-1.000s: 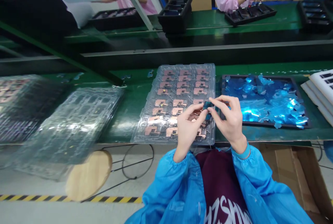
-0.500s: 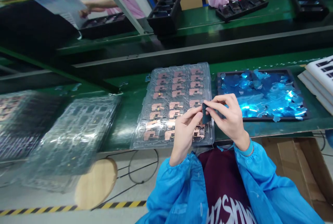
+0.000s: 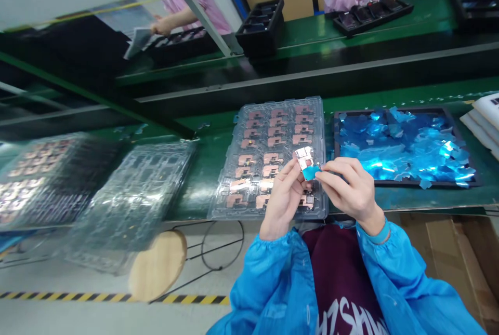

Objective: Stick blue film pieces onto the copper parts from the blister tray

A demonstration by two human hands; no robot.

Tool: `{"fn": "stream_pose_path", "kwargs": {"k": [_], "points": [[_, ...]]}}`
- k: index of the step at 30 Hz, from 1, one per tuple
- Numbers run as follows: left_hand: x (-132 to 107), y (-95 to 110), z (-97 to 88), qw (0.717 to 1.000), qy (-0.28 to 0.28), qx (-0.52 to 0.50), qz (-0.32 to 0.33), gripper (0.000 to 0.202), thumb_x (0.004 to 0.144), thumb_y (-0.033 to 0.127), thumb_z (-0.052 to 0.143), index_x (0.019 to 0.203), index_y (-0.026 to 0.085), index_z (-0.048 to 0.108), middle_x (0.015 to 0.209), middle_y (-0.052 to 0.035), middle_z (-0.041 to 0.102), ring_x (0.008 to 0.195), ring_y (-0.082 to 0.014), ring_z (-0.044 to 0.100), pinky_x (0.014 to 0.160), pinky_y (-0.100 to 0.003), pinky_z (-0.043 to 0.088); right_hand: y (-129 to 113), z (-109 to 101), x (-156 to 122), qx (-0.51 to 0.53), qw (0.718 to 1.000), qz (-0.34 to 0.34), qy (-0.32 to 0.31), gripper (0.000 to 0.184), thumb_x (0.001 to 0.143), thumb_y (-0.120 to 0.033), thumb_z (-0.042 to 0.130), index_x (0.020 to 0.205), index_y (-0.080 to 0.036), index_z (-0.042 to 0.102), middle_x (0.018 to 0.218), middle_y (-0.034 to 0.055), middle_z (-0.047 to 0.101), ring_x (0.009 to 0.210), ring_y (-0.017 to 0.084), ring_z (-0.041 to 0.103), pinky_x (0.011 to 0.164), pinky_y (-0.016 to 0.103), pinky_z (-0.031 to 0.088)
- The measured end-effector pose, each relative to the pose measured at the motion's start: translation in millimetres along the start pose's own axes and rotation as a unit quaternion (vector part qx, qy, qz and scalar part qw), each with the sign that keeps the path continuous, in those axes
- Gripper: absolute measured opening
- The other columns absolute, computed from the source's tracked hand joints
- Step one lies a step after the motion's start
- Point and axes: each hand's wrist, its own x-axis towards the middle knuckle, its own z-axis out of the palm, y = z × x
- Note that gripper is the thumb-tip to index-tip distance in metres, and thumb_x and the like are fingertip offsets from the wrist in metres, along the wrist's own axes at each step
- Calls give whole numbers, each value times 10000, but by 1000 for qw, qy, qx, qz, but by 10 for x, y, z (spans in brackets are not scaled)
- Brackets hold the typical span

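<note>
My left hand [image 3: 284, 197] and my right hand [image 3: 350, 190] meet over the near right corner of a clear plastic tray [image 3: 249, 205]. Together they pinch a small flat part [image 3: 306, 158] with a shiny face. A blue film tab [image 3: 311, 172] hangs at its lower edge, under my right fingertips. The tray holds rows of copper-coloured parts [image 3: 273, 140] in pockets. Both hands have their fingers closed on the part.
A dark tray [image 3: 460, 183] heaped with blue film scraps lies to the right. Stacks of clear trays [image 3: 128, 205] sit to the left on the green bench. White trays [image 3: 481, 117] are at far right. Across the conveyor, people in pink sleeves work at black trays [image 3: 370, 13].
The part has turned from edge-on and dark to showing its shiny face, with the blue tab now visible below it. Both hands stayed over the tray corner.
</note>
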Motion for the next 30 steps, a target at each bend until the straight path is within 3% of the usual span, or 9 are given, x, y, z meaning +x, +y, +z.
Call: {"fn": "stream_pose_path", "kwargs": {"k": [4, 6, 11, 13, 16, 19, 22, 26, 30], "points": [[113, 4, -17, 999, 37, -32, 18, 257, 873, 356, 891, 1032, 201, 761, 1045, -26, 761, 783, -102, 650, 615, -190, 499, -1, 17, -69, 22, 999, -26, -11, 249, 1014, -127, 671, 1180, -299, 745, 1107, 51, 823, 1032, 245, 758, 884, 441, 654], [179, -4, -50, 996, 74, -36, 34, 260, 873, 352, 887, 1028, 189, 756, 1069, -40, 765, 814, -108, 674, 643, -194, 525, 37, 38, -112, 37, 999, -9, 25, 236, 1009, -123, 659, 1160, -291, 729, 1036, 49, 822, 976, 246, 770, 847, 441, 646], [277, -22, -141, 989, 125, -11, 78, 277, 858, 291, 855, 1081, 189, 729, 1112, -72, 769, 993, -191, 751, 792, -288, 612, 512, -16, -207, -63, 952, 241, 180, 168, 1069, -323, 587, 1123, -240, 722, 977, 81, 770, 806, 224, 725, 712, 376, 602], [284, -29, -149, 988, 124, 2, 93, 319, 837, 257, 853, 1120, 196, 722, 1010, -44, 752, 947, -188, 759, 802, -304, 623, 819, -73, -235, -124, 930, 315, 142, 294, 1095, -388, 506, 1212, -212, 710, 1071, 125, 765, 928, 264, 732, 807, 421, 616], [279, -47, -113, 988, 120, 10, 94, 349, 832, 299, 877, 1121, 194, 713, 965, -32, 738, 903, -185, 764, 798, -315, 640, 1106, -110, -238, -222, 911, 341, 63, 429, 1105, -403, 430, 1393, -165, 641, 1395, 253, 666, 1353, 403, 609, 1100, 662, 512], [264, -85, -37, 988, 120, 29, 89, 369, 796, 362, 935, 1010, 182, 693, 977, -43, 752, 887, -185, 769, 771, -307, 657, 960, -23, -164, -206, 931, 297, 57, 488, 1095, -422, 477, 1509, -178, 562, 1642, 267, 463, 1575, 440, 386, 1208, 764, 375], [231, -125, 42, 989, 109, 51, 85, 394, 776, 393, 957, 955, 172, 684, 942, -51, 767, 854, -192, 781, 759, -308, 668, 545, 153, -40, -10, 972, 236, 16, 490, 1041, -449, 628, 1483, -241, 582, 1480, 177, 640, 1393, 345, 595, 1094, 584, 568], [159, -67, 91, 986, 97, 95, 100, 339, 800, 388, 937, 935, 160, 725, 895, -61, 782, 846, -211, 794, 795, -335, 679, 195, 326, 82, 169, 942, 285, -54, 244, 1005, -446, 705, 1131, -240, 737, 1053, 70, 777, 958, 231, 736, 757, 344, 631], [159, 210, 11, 964, 88, 200, 150, 293, 803, 317, 928, 1014, 179, 778, 889, -39, 783, 827, -212, 781, 775, -335, 667, 225, 295, 117, 198, 934, 292, -50, 260, 1084, -413, 589, 1039, -241, 778, 1049, 54, 813, 982, 218, 757, 865, 362, 620]]}}
